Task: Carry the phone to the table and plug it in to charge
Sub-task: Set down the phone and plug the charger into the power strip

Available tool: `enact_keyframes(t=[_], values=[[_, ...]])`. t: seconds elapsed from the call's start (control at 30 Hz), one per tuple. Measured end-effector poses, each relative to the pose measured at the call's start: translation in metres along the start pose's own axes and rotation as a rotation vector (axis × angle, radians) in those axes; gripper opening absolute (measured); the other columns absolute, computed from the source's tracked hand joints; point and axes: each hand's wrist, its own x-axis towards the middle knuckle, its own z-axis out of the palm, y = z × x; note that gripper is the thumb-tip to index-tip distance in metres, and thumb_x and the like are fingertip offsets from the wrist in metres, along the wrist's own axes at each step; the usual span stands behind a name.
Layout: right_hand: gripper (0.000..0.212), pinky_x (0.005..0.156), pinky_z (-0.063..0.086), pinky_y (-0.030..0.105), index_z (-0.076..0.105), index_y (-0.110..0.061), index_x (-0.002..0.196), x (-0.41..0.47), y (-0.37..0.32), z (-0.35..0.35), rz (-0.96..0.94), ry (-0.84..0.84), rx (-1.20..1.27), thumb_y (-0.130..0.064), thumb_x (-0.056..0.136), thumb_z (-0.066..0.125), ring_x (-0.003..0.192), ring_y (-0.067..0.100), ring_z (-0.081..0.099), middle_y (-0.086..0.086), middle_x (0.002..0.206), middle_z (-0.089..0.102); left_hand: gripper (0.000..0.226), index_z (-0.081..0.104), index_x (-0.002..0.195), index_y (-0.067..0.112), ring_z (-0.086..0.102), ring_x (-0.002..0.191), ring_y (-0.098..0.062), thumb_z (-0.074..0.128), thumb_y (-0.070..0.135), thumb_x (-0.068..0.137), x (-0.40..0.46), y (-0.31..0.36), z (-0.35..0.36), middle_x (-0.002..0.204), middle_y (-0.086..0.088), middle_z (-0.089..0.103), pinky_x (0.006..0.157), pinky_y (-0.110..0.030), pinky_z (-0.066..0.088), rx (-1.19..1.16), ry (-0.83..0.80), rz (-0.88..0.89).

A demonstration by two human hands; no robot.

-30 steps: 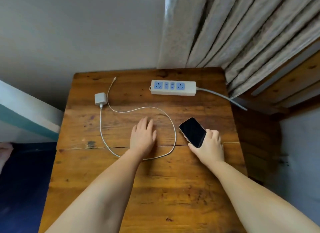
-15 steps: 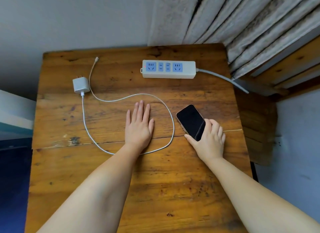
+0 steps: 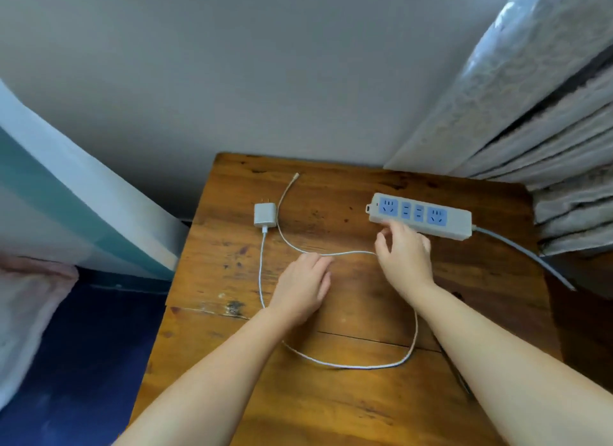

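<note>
Two hands, both empty: my right hand [image 3: 403,256] open at the power strip [image 3: 421,216], my left hand [image 3: 303,288] flat, nearer the charger [image 3: 265,214] left of it; phone unseen.

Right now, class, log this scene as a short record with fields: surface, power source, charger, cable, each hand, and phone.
surface: wooden table
power strip: far right, sockets empty
charger adapter: far left, unplugged, prongs bare
charging cable: looped on table, free end by far edge
left hand: flat, empty
right hand: at power strip's near edge
phone: not visible
</note>
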Motion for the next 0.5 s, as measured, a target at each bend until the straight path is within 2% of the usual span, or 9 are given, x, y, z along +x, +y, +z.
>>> enact_keyframes(t=[0.07,0.2,0.3,0.4,0.5], values=[[0.027,0.103,0.034,0.041,0.06,-0.017,0.116,0.02,-0.033,0.023,-0.122,-0.073,-0.026,-0.022,0.093,0.047,0.112,0.02,0.056,0.003,0.115,0.065,0.022,0.059,0.108,0.012,0.057,0.096,-0.028,0.047,0.018,0.091,-0.003,-0.03,-0.019,0.1,-0.009,0.065,0.08,-0.041,0.047,-0.022,0.138,-0.168],[0.029,0.093,0.038,0.04,0.058,-0.016,0.117,0.045,-0.09,0.07,-0.301,-0.16,-0.089,-0.026,0.091,0.048,0.108,0.024,0.056,0.005,0.115,0.063,0.018,0.059,0.103,0.012,0.057,0.093,-0.023,0.047,0.02,0.092,-0.01,-0.077,-0.037,0.098,-0.006,0.066,0.08,-0.038,0.046,-0.078,0.313,-0.453],[0.038,0.091,0.042,0.043,0.052,-0.016,0.122,0.054,-0.119,0.097,-0.326,-0.199,-0.086,-0.035,0.09,0.05,0.111,0.028,0.054,0.007,0.12,0.06,0.021,0.059,0.101,0.013,0.055,0.095,-0.022,0.05,0.029,0.091,-0.008,-0.091,-0.03,0.099,-0.004,0.064,0.083,-0.038,0.043,-0.058,0.296,-0.536],[0.056,0.085,0.045,0.043,0.042,-0.016,0.13,0.059,-0.138,0.115,-0.273,-0.242,-0.134,-0.052,0.087,0.048,0.112,0.031,0.053,0.011,0.126,0.054,0.03,0.058,0.095,0.014,0.052,0.097,-0.024,0.052,0.042,0.087,-0.002,-0.087,-0.018,0.098,-0.003,0.059,0.084,-0.039,0.039,0.043,0.181,-0.59],[0.066,0.075,0.048,0.04,0.036,-0.018,0.132,0.063,-0.147,0.127,-0.222,-0.326,-0.24,-0.06,0.084,0.049,0.107,0.032,0.055,0.013,0.127,0.049,0.024,0.058,0.093,0.012,0.05,0.099,-0.027,0.051,0.035,0.089,0.001,-0.081,-0.011,0.1,-0.007,0.059,0.083,-0.039,0.036,0.073,0.165,-0.612]])
